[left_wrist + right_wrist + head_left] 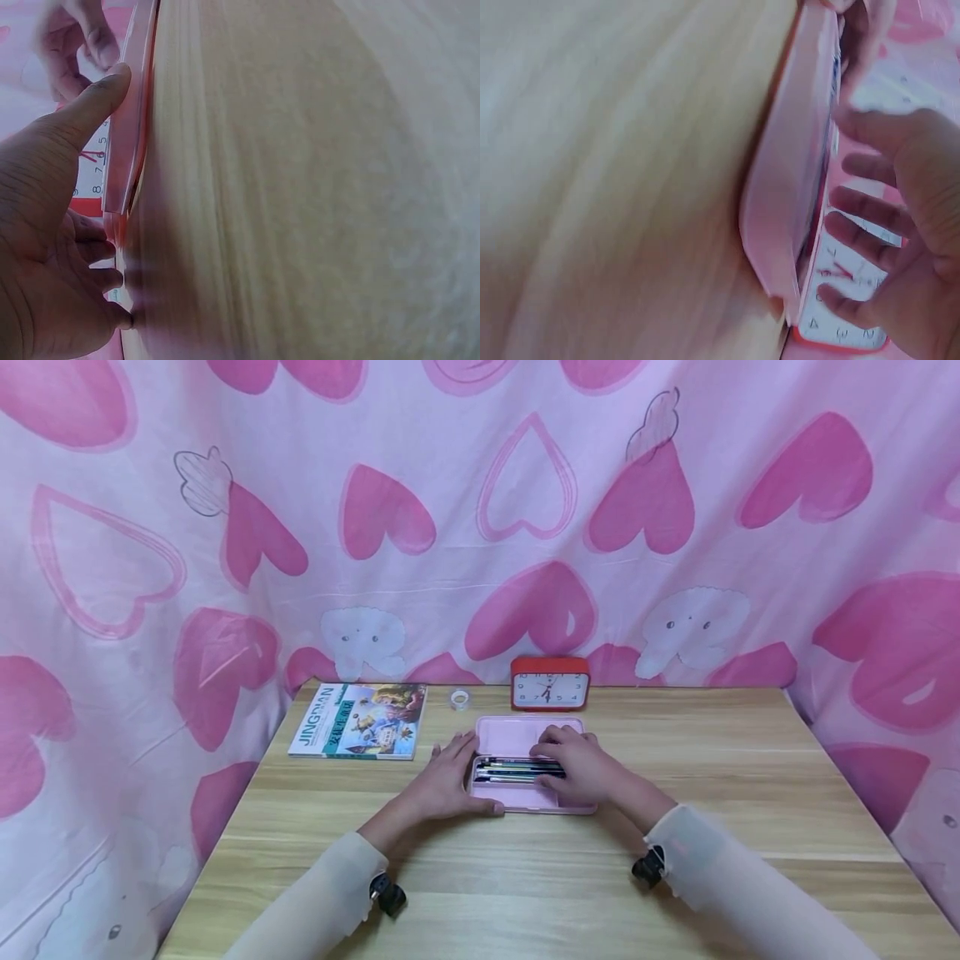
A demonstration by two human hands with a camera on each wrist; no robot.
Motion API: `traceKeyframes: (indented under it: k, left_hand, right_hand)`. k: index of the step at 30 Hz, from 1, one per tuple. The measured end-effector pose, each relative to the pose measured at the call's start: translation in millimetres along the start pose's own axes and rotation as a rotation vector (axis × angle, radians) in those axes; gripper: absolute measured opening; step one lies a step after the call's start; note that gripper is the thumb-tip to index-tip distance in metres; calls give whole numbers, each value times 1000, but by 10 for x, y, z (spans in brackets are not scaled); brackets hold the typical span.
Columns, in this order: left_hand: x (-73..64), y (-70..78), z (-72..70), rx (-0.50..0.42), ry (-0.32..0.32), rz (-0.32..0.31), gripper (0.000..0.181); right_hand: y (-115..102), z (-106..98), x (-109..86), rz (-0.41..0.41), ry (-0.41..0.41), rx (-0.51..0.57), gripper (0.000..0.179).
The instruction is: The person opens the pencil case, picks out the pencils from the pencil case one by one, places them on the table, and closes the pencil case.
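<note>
An open pink pencil case (517, 797) lies on the table, its lid (510, 737) folded back. Several dark and light pencils (517, 768) lie lengthwise inside. My left hand (446, 781) holds the case's left end: the thumb rests on the front rim (129, 142), and the fingers reach along the left side toward the lid. Over the right half of the case is my right hand (577, 767), fingers spread and apart in the right wrist view, with nothing seen between them. It covers the pencils' right ends.
Behind the case stands a red alarm clock (550, 683). A small roll of clear tape (460, 698) sits at the back, left of the clock. An illustrated book (360, 722) lies at the back left of the wooden table (480, 893). A pink heart-patterned curtain (390, 510) hangs behind.
</note>
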State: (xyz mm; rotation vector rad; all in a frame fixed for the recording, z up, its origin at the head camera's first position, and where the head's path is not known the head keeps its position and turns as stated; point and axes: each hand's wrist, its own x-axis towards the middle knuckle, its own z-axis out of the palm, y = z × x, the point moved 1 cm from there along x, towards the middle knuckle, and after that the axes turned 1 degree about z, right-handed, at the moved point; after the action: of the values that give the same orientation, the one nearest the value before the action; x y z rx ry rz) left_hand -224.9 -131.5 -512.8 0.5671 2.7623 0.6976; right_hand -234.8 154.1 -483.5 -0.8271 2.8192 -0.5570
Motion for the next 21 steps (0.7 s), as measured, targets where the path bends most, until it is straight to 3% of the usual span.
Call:
traceKeyframes:
  k: [7,12,21]
  left_hand:
    - [-5,4,13,-1,3,-5,139]
    - [-7,15,3,-9,0,-17,138]
    - [-16,28,-6,-30,6,-22,137]
  right_hand:
    - [-141,56,71,22,50,-125,31]
    - [-175,80,90,45,63,-144,28]
    - [-204,108,102,0,85,-180,23]
